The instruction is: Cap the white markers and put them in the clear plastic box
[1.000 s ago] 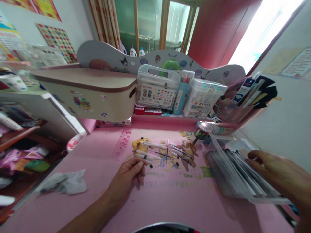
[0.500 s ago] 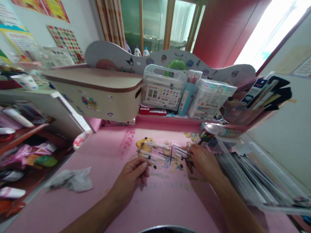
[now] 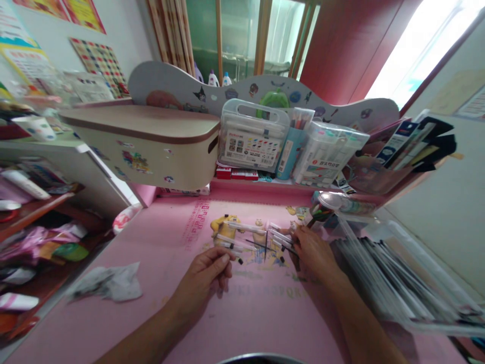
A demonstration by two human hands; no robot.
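Across the pink desktop [image 3: 246,313], the right hand [image 3: 312,251] has reached pens [image 3: 279,235].

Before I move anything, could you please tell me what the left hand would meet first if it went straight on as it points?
Probably the slim white pen-like rods just past the left hand on the pink desk, though the gap is hard to judge.

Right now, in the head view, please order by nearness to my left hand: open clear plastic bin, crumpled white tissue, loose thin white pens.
1. Loose thin white pens: ahead of the left hand.
2. Crumpled white tissue: to its left.
3. Open clear plastic bin: far right.
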